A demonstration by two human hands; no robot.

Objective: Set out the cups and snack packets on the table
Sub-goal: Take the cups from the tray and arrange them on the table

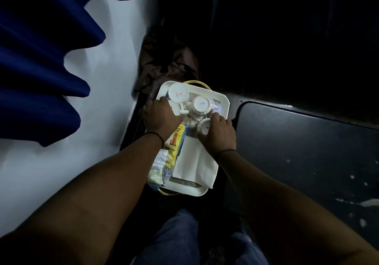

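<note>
White cups (202, 106) sit upside down at the far end of a white tray (222, 98), base print too small to read. Yellow snack packets (175, 141) lie lengthwise along its left side. Left hand (161, 119) covers one cup; right hand (220, 135) fingers curl around another. A dark tabletop (307, 152) lies right.

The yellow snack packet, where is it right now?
In the head view, the yellow snack packet lies along the left side of the white tray, between the left hand and the white napkin.
</note>
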